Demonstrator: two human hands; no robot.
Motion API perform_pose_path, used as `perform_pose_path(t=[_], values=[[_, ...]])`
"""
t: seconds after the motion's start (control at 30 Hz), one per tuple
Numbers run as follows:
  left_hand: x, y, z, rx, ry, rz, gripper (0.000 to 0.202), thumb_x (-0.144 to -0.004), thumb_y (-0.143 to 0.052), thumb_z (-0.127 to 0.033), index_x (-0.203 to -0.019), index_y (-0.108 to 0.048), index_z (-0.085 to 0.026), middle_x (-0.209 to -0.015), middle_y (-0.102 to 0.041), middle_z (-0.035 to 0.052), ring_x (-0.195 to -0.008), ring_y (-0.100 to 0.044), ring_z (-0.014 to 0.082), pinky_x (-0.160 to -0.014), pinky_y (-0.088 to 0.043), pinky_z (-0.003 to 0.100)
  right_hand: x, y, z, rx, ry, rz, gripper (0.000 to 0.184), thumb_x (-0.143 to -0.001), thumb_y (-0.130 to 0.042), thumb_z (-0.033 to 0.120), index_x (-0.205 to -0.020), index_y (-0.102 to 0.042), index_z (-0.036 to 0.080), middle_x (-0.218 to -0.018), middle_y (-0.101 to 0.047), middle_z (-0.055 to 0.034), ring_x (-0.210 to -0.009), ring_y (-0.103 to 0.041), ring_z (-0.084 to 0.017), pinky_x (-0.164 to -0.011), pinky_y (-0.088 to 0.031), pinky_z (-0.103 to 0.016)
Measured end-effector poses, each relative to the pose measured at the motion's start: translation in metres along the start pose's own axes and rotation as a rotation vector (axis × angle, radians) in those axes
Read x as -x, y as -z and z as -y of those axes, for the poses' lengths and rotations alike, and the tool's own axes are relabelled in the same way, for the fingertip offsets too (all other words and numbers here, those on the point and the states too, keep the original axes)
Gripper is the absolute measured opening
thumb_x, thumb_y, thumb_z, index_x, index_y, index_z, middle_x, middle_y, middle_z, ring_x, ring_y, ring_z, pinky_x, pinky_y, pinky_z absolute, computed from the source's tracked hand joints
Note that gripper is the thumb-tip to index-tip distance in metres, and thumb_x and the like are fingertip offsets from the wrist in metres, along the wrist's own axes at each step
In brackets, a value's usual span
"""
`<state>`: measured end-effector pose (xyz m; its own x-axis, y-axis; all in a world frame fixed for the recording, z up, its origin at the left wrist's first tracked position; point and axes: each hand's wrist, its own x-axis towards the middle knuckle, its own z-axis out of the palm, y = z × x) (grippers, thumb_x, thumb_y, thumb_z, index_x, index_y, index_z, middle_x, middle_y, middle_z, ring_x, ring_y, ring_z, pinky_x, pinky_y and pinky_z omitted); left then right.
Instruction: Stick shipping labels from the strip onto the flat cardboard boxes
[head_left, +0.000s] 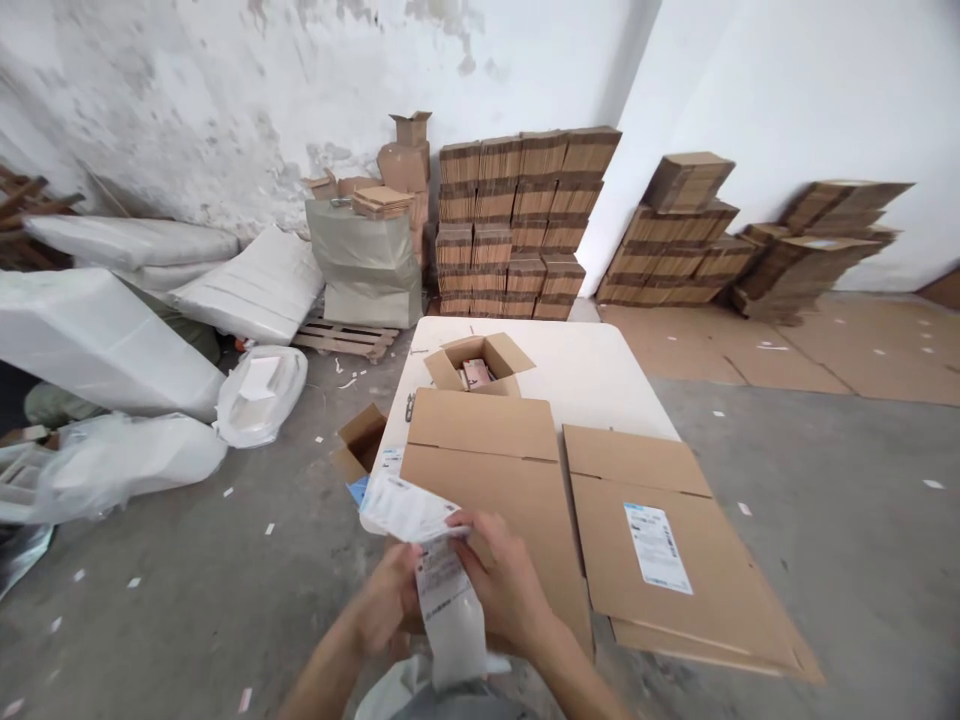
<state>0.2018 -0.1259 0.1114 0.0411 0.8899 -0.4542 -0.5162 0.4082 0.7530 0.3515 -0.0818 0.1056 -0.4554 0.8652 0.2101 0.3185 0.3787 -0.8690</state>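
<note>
A strip of printed white shipping labels is pinched between my two hands, bent where the fingers meet. My left hand grips its left edge, the fingers closed. From the other side, my right hand pinches the strip near the bend. One end lies toward the table's left edge, and the other hangs down in front of me. Just beyond the hands, a flat folded cardboard box lies on the white table. To the right lies another flattened box with a shipping label stuck on it.
An open carton with small items inside stands at the table's far side. A second open box is by the left edge. Stacks of flattened cartons line the wall. White wrapped bundles lie on the left floor, with paper scraps about.
</note>
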Motion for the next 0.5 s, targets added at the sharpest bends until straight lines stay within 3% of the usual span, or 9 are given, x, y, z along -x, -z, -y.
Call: perform_pose_path(t=[0.03, 0.1, 0.17, 0.23, 0.3, 0.37, 0.43, 0.5], values=[[0.002, 0.000, -0.004, 0.137, 0.080, 0.007, 0.049, -0.080, -0.067, -0.051, -0.107, -0.069, -0.010, -0.110, -0.073, 0.0166, -0.120, -0.058, 0.0348, -0.106, -0.042, 0.045, 0.003, -0.004, 0.006, 0.052, 0.067, -0.012, 0.027, -0.085, -0.047, 0.007, -0.105, -0.060, 0.022, -0.098, -0.068, -0.0049, -0.092, -0.061, -0.019, -0.080, -0.047, -0.032], [0.003, 0.002, -0.011, 0.310, 0.187, -0.046, 0.044, -0.092, -0.051, -0.042, -0.110, -0.067, -0.005, -0.104, -0.074, 0.0177, -0.115, -0.062, 0.0326, -0.101, -0.047, 0.044, 0.010, 0.005, 0.019, 0.111, 0.212, 0.001, 0.025, -0.085, -0.048, 0.005, -0.099, -0.060, 0.021, -0.091, -0.066, -0.0047, -0.086, -0.057, -0.018, -0.078, -0.045, -0.031], [0.000, 0.011, -0.017, 0.311, 0.148, -0.193, 0.035, -0.093, -0.048, -0.028, -0.112, -0.065, -0.002, -0.103, -0.074, 0.0170, -0.111, -0.065, 0.0297, -0.097, -0.051, 0.039, 0.012, 0.030, 0.036, 0.074, 0.309, 0.008, 0.017, -0.087, -0.049, 0.008, -0.091, -0.060, 0.021, -0.091, -0.062, -0.0052, -0.087, -0.055, -0.018, -0.078, -0.044, -0.031], [-0.007, 0.026, -0.020, 0.247, 0.043, -0.355, 0.032, -0.094, -0.047, -0.021, -0.114, -0.063, -0.002, -0.103, -0.074, 0.0158, -0.109, -0.066, 0.0279, -0.095, -0.052, 0.036, 0.004, 0.062, 0.050, -0.083, 0.301, -0.101, 0.013, -0.092, -0.048, 0.016, -0.086, -0.058, 0.021, -0.089, -0.058, -0.0053, -0.090, -0.054, -0.018, -0.077, -0.044, -0.030], [-0.012, 0.044, -0.022, 0.188, -0.021, -0.494, 0.031, -0.095, -0.044, -0.019, -0.116, -0.060, -0.003, -0.099, -0.075, 0.0144, -0.105, -0.068, 0.0258, -0.093, -0.054, 0.034, -0.012, 0.084, 0.050, -0.252, 0.203, -0.309, 0.013, -0.095, -0.045, 0.025, -0.086, -0.055, 0.022, -0.084, -0.055, -0.0035, -0.083, -0.054, -0.017, -0.071, -0.044, -0.028], [-0.012, 0.055, -0.023, 0.141, -0.022, -0.556, 0.031, -0.095, -0.044, -0.018, -0.117, -0.059, -0.003, -0.094, -0.076, 0.0139, -0.101, -0.069, 0.0254, -0.090, -0.055, 0.034, -0.029, 0.087, 0.032, -0.234, 0.012, -0.400, 0.015, -0.094, -0.047, 0.032, -0.085, -0.053, 0.021, -0.079, -0.054, -0.0021, -0.074, -0.053, -0.016, -0.067, -0.044, -0.027], [-0.007, 0.054, -0.021, 0.080, -0.007, -0.557, 0.029, -0.092, -0.051, -0.021, -0.114, -0.062, -0.005, -0.091, -0.076, 0.0140, -0.100, -0.070, 0.0271, -0.088, -0.056, 0.034, -0.037, 0.071, 0.005, -0.020, -0.220, -0.287, 0.013, -0.087, -0.055, 0.032, -0.089, -0.058, 0.019, -0.083, -0.059, -0.0047, -0.076, -0.055, -0.019, -0.071, -0.046, -0.032], [0.001, 0.043, -0.016, -0.012, 0.015, -0.557, 0.030, -0.086, -0.062, -0.029, -0.110, -0.066, -0.011, -0.089, -0.077, 0.0126, -0.101, -0.069, 0.0300, -0.085, -0.057, 0.036, -0.033, 0.052, -0.021, 0.204, -0.358, -0.195, 0.030, -0.075, -0.063, 0.022, -0.105, -0.063, 0.017, -0.101, -0.064, -0.0113, -0.094, -0.058, -0.027, -0.087, -0.046, -0.042]])
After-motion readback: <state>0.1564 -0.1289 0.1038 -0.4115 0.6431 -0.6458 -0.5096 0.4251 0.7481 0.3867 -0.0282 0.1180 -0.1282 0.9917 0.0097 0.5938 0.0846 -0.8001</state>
